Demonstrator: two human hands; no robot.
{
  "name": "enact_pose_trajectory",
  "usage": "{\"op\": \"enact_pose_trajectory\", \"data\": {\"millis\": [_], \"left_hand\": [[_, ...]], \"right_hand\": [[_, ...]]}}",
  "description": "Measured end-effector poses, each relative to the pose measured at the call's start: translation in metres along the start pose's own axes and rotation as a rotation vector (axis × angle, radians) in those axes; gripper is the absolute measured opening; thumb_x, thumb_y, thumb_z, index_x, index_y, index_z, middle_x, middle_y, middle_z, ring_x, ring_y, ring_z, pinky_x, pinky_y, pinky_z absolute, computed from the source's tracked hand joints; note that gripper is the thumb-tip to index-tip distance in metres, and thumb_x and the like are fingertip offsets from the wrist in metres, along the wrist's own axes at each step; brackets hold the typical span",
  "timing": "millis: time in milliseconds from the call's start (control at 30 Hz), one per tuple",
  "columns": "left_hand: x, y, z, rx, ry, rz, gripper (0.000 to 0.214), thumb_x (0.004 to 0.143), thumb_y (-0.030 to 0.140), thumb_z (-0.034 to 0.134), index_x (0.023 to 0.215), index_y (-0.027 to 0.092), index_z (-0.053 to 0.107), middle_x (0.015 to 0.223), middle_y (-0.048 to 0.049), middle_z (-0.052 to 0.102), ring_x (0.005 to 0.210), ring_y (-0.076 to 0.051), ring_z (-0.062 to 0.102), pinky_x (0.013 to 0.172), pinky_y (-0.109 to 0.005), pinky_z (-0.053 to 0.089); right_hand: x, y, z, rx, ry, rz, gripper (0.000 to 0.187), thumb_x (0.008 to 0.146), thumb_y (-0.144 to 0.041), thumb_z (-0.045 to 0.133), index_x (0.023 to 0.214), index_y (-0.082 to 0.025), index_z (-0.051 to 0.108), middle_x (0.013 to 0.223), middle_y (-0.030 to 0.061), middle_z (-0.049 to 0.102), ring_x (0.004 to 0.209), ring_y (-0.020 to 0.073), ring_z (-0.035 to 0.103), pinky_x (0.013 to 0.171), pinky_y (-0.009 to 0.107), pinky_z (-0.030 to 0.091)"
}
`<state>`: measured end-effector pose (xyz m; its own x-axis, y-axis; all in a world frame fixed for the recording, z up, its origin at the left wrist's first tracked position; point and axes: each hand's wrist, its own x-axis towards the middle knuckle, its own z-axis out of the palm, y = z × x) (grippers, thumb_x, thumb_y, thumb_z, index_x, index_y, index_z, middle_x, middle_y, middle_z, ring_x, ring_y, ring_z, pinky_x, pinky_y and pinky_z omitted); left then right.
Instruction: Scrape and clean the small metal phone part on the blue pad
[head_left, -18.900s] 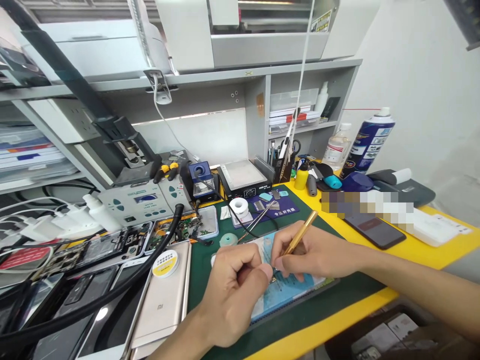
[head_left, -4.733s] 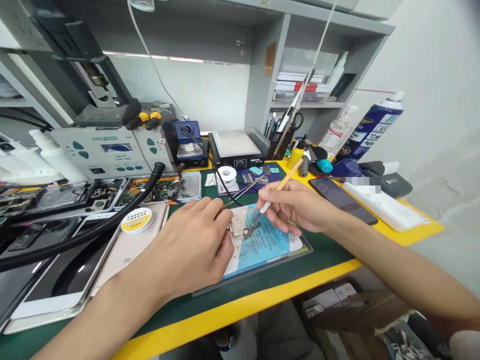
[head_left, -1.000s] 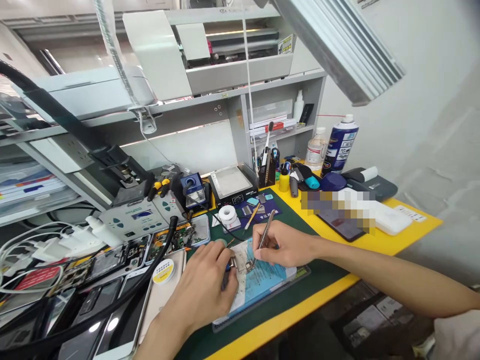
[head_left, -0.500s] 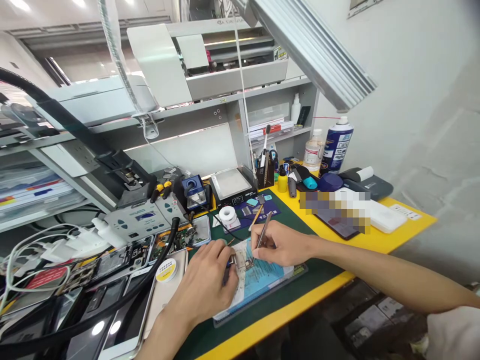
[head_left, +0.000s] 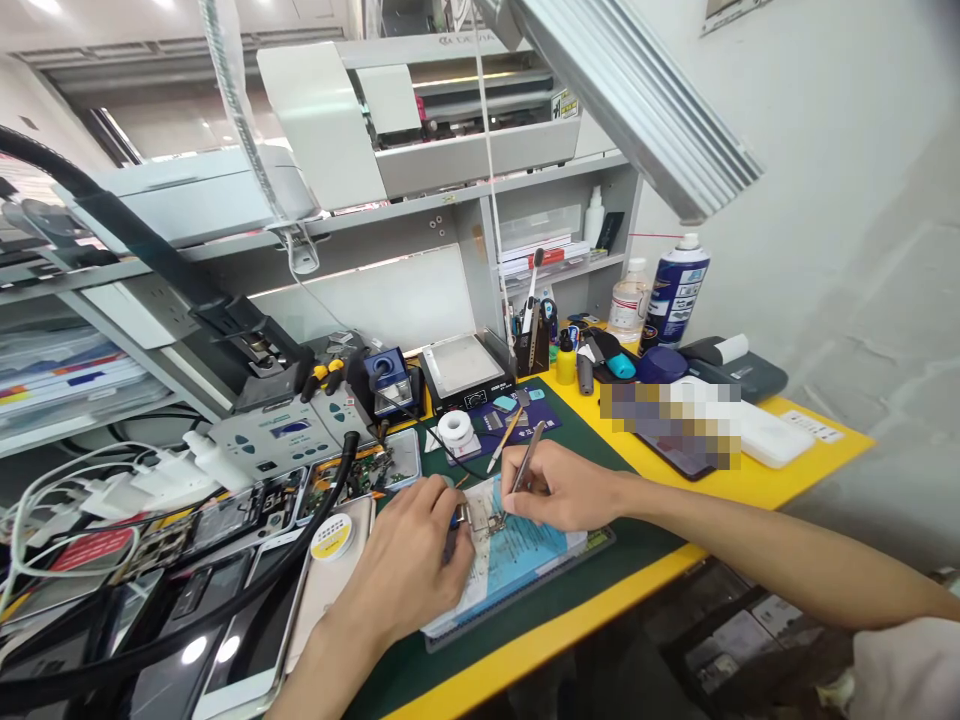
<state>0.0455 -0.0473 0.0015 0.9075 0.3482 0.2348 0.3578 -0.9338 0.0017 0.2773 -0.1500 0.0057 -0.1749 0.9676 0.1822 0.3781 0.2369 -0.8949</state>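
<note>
My right hand (head_left: pixel 561 485) holds metal tweezers (head_left: pixel 529 455) like a pen, points down over a worn blue-and-white pad (head_left: pixel 525 560). By the tips sits a tiny metallic part (head_left: pixel 496 522), too small to name. My left hand (head_left: pixel 424 550) rests at the pad's left side, with fingers curled round a small blue tool with a metal end (head_left: pixel 460 515); most of it is hidden by the fingers. Behind the pad, a thin brush (head_left: pixel 510 435) lies on the green mat (head_left: pixel 570 450).
Phones (head_left: pixel 255 620) and a round yellow-and-white tin (head_left: pixel 332 538) lie left, crossed by a thick black hose (head_left: pixel 300 560). A solder spool (head_left: pixel 454 430), soldering iron stand (head_left: pixel 390 385) and heating plate (head_left: pixel 461 365) stand behind. An angled lamp (head_left: pixel 637 110) hangs overhead.
The tweezers and my right hand stay over the same spot. My left hand has shifted very slightly, showing a little more of the tool's metal end. The camera view has moved a touch.
</note>
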Motion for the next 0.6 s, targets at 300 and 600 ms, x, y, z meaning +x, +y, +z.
{"op": "enact_pose_trajectory", "data": {"millis": [300,600], "left_hand": [[0.0000,0.0003,0.0000,0.014,0.005,0.018,0.011,0.100,0.027,0.069,0.103,0.017,0.066,0.097,-0.0023,0.065,0.093,-0.020,0.065,0.085,-0.039,0.059],[0.0004,0.0016,-0.0023,0.028,-0.020,0.017,0.011,0.100,0.027,0.068,0.104,0.017,0.067,0.099,-0.0029,0.066,0.095,-0.020,0.065,0.087,-0.040,0.059]], "right_hand": [[-0.0004,0.0003,-0.0003,0.007,-0.002,0.000,0.021,0.099,-0.027,0.076,0.087,-0.017,0.061,0.071,-0.0069,0.057,0.056,0.0097,0.053,0.052,0.022,0.043],[-0.0002,0.0003,-0.0002,-0.006,0.005,-0.030,0.021,0.098,-0.025,0.076,0.085,-0.017,0.061,0.070,-0.0076,0.054,0.056,0.0097,0.051,0.053,0.022,0.042]]}}
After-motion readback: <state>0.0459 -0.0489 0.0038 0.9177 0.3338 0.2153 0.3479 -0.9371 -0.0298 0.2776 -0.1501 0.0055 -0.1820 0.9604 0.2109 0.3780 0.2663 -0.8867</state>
